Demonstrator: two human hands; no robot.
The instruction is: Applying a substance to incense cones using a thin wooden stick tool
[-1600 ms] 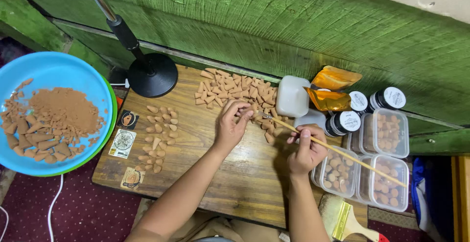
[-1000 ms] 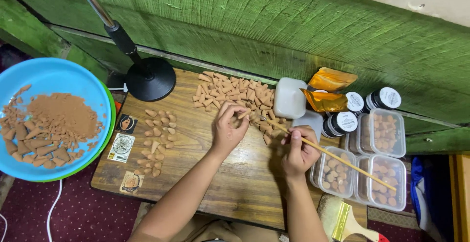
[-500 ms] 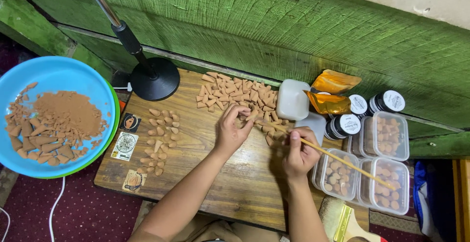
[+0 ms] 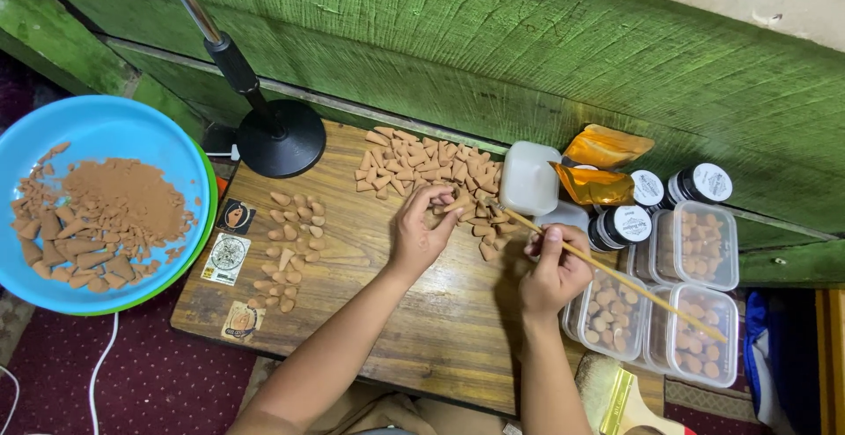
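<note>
Resting on a wooden board (image 4: 422, 329), cones (image 4: 431, 166) face a green wall (image 4: 493, 39).

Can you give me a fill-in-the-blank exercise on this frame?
1. The right hand holds a long thin wooden ____.
2. The left hand pinches a small brown cone over the ____ board.
3. The loose brown powder lies in a ____ basin on the left.
4. The clear tubs of cones stand to the ____ of the board.

Missing words: stick; wooden; blue; right
</note>
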